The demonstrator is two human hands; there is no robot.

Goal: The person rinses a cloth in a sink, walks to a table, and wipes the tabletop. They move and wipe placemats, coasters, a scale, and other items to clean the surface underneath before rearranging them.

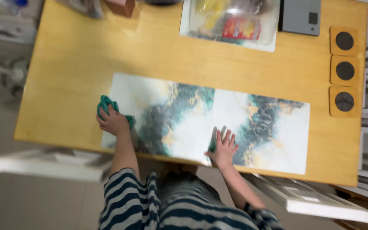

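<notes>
Placemats, two marbled ones, lie beside three coasters; left hand clutches a green cloth, right hand presses flat, fingers spread.

Left hand was curled, knuckles up, fingers bent under and closed on a green cloth, pressed down near the front-left part of the table. Left forearm ran bare and nearly straight back toward the body, crossing the front edge; striped sleeve began above the elbow. Right hand lay flat, palm down, fingers spread and pointing away from the body, just inside the front edge near its middle. Right forearm angled back and to the right, bare to the elbow, striped sleeve past it. Hands well apart.
</notes>
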